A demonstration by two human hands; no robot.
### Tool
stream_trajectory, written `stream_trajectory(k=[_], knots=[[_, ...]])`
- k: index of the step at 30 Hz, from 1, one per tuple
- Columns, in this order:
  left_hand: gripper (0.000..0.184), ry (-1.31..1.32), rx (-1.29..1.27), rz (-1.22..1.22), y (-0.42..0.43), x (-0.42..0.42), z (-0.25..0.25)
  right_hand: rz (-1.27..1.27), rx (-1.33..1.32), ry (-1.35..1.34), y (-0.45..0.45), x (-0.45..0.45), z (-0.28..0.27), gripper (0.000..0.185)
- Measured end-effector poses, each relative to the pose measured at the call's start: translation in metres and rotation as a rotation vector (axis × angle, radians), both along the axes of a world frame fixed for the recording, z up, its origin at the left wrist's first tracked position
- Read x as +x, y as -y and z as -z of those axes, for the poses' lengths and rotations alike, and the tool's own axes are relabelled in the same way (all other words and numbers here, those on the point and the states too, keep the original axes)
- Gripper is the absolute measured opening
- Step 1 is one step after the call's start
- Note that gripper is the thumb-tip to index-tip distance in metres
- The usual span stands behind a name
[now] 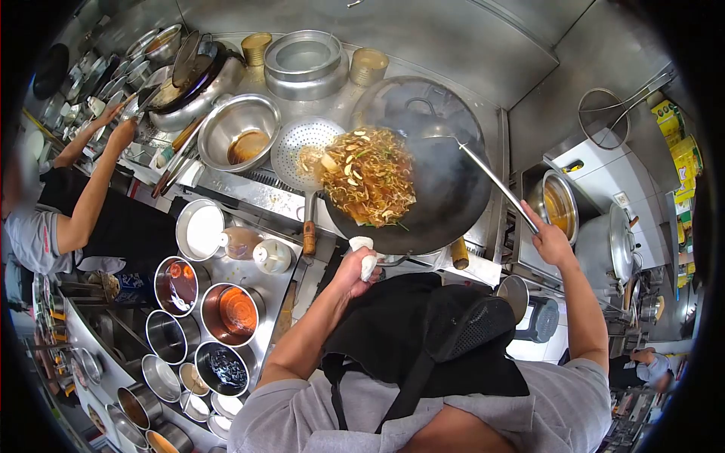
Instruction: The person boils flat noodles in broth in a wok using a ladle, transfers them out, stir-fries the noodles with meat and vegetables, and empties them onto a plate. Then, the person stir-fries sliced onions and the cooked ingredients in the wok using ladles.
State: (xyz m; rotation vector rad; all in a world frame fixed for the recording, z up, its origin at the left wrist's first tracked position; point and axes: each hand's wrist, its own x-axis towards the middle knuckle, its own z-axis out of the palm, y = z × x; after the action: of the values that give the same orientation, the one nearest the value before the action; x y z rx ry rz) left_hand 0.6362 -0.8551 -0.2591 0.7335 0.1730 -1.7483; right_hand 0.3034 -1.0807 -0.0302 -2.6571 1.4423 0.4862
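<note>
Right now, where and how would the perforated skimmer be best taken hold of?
Probably by its wooden handle, from the camera wearer's side: the perforated skimmer's handle points that way, left of the wok, while its broad bowl lies farther off with food bits in it.

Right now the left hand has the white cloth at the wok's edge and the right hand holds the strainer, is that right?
Not quite: the right hand holds the ladle, not the strainer, which sits left of the wok, as the head view shows. The left hand does have the white cloth at the wok's edge.
</note>
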Motion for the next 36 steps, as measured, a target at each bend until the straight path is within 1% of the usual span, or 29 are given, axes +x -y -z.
stream_trajectory(k=[7, 9, 13, 17, 20, 24, 28, 29, 30, 32, 33, 34, 36], knots=[[0.016, -0.028, 0.012, -0.054, 0.002, 0.005, -0.001, -0.066, -0.017, -0.04, 0.006, 0.019, -0.013, 0.087], [0.011, -0.139, 0.003, -0.046, 0.003, 0.009, 0.002, -0.071, -0.019, -0.043, 0.01, 0.023, -0.015, 0.087], [0.012, -0.149, -0.007, -0.07, 0.003, 0.01, -0.004, -0.081, -0.015, -0.086, 0.018, 0.033, -0.022, 0.088], [0.015, -0.206, -0.009, -0.063, 0.006, 0.014, -0.005, -0.145, -0.05, -0.054, 0.029, 0.038, -0.032, 0.088], [0.018, -0.273, -0.028, -0.056, 0.008, 0.017, 0.001, -0.149, -0.078, -0.106, 0.03, 0.05, -0.05, 0.089], [0.023, -0.341, -0.074, -0.055, 0.013, 0.021, -0.015, -0.196, -0.13, -0.15, 0.032, 0.071, -0.076, 0.089], [0.027, -0.41, -0.156, -0.025, 0.023, 0.03, -0.007, -0.266, -0.205, -0.221, 0.039, 0.089, -0.103, 0.092], [0.028, -0.466, -0.178, -0.028, 0.025, 0.031, -0.005, -0.22, -0.205, -0.285, 0.034, 0.102, -0.117, 0.091], [0.029, -0.521, -0.2, -0.033, 0.027, 0.032, -0.007, -0.216, -0.205, -0.285, 0.038, 0.107, -0.124, 0.091], [0.028, -0.552, -0.206, -0.033, 0.032, 0.035, -0.015, -0.296, -0.27, -0.296, 0.046, 0.115, -0.135, 0.09], [0.029, -0.543, -0.222, -0.051, 0.034, 0.036, -0.021, -0.316, -0.328, -0.301, 0.038, 0.126, -0.145, 0.087], [0.03, -0.535, -0.237, -0.07, 0.037, 0.037, -0.024, -0.314, -0.327, -0.304, 0.038, 0.132, -0.152, 0.087], [0.029, -0.574, -0.246, -0.071, 0.044, 0.041, -0.024, -0.399, -0.401, -0.33, 0.044, 0.145, -0.165, 0.088]])
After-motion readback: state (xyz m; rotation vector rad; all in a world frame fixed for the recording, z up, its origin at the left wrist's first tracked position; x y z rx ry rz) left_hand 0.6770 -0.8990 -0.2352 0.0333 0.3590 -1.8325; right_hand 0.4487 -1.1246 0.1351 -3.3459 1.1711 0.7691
